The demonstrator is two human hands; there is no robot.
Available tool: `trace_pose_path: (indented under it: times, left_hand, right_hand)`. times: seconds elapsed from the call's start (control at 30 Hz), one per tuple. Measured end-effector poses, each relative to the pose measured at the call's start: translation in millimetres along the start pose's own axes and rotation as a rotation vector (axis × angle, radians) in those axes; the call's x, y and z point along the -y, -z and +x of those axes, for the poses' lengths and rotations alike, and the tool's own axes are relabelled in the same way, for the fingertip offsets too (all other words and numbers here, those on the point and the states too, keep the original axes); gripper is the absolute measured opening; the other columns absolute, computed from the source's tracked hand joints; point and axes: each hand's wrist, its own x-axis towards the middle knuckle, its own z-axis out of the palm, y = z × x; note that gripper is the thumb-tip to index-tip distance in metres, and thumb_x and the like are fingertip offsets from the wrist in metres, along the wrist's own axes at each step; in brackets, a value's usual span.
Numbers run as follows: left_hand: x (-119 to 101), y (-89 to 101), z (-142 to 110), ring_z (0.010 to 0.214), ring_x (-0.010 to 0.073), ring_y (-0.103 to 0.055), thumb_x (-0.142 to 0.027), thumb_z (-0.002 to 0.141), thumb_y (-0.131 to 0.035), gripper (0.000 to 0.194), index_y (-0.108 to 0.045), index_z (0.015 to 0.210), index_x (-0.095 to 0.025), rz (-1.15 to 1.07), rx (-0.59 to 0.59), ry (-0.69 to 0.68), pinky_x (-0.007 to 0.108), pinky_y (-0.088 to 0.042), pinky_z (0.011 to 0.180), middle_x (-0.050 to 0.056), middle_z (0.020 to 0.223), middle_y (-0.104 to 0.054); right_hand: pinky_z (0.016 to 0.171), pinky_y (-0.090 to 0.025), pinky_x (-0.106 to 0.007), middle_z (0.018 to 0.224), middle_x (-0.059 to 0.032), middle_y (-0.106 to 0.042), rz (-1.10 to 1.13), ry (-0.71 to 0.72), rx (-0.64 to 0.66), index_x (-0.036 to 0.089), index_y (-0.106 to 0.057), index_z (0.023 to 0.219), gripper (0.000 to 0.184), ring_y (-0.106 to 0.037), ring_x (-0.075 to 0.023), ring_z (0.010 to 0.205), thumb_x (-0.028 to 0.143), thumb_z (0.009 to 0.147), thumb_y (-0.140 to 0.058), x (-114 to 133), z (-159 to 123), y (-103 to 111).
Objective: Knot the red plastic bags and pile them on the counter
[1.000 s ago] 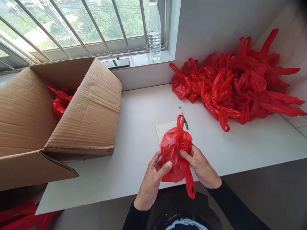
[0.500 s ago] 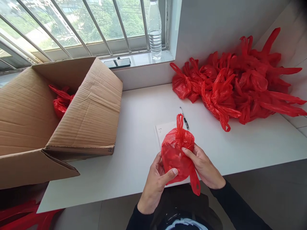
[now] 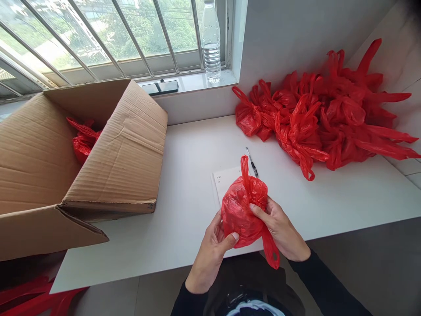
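Observation:
Between my two hands is a knotted red plastic bag (image 3: 241, 215), held above the front edge of the white table (image 3: 187, 175). My left hand (image 3: 213, 250) grips its lower left side, thumb pressed on the front. My right hand (image 3: 279, 226) closes on its right side near the knot, with the thumb on top. One handle loop points up and the other hangs down on the right. The bag's contents cannot be made out through the plastic. Behind it lie a white sheet of paper (image 3: 223, 177) with small marks and a black-and-clear pen (image 3: 252, 163).
At the left stands an open cardboard box (image 3: 121, 158) with a red bag (image 3: 82, 142) inside. Many knotted red bags (image 3: 302, 127) are heaped against the wall at the right. A phone (image 3: 161, 87) and a water bottle (image 3: 211, 48) rest on the sill of the barred window.
The red bag has turned slightly in my hands, and its lower handle has swung a little to the right. My thumbs have shifted slightly on it. The other things stay in place.

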Motion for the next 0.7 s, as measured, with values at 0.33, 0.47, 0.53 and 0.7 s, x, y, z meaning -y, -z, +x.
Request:
trace_pose_path:
  times: [0.33, 0.47, 0.53, 0.7]
  left_hand:
    - [0, -18.3, 9, 0.131, 0.0328, -0.06, -0.031, 0.085, -0.079, 0.057, -0.059, 0.139, -0.027, -0.06, -0.197, -0.074, 0.049, -0.044, 0.114, 0.01, 0.139, -0.067]
    - [0, -14.8, 3, 0.134, 0.0325, -0.058, -0.027, 0.083, -0.082, 0.066, -0.056, 0.143, -0.03, -0.108, -0.183, -0.045, 0.047, -0.045, 0.114, 0.008, 0.14, -0.066]
    - [0, -12.4, 0, 0.136, 0.0317, -0.056, -0.024, 0.082, -0.083, 0.071, -0.053, 0.146, -0.032, -0.141, -0.182, -0.034, 0.046, -0.044, 0.115, 0.007, 0.144, -0.064]
    - [9, -2.3, 4, 0.13, 0.0308, -0.062, -0.036, 0.089, -0.077, 0.05, -0.062, 0.136, -0.026, -0.314, -0.215, 0.061, 0.042, -0.048, 0.111, 0.009, 0.134, -0.07]
  right_hand:
    - [0.095, -0.057, -0.039, 0.124, -0.0043, -0.07, -0.125, 0.082, 0.002, 0.026, -0.065, 0.121, 0.032, -0.067, -0.0251, 0.109, 0.043, 0.095, -0.073, 0, -3, -7]
    - [0.095, -0.057, -0.039, 0.127, -0.0045, -0.069, -0.121, 0.087, 0.005, 0.027, -0.063, 0.126, 0.035, -0.065, -0.0262, 0.114, 0.043, 0.096, -0.071, 0, -4, -7]
    - [0.096, -0.057, -0.04, 0.128, -0.0049, -0.069, -0.124, 0.083, 0.008, 0.027, -0.062, 0.129, 0.037, -0.065, -0.0265, 0.115, 0.043, 0.097, -0.071, 1, -4, -7]
    - [0.097, -0.057, -0.041, 0.124, -0.0067, -0.072, -0.142, 0.032, 0.073, 0.024, -0.064, 0.129, 0.041, -0.068, -0.0267, 0.111, 0.043, 0.095, -0.073, 2, -2, -6]
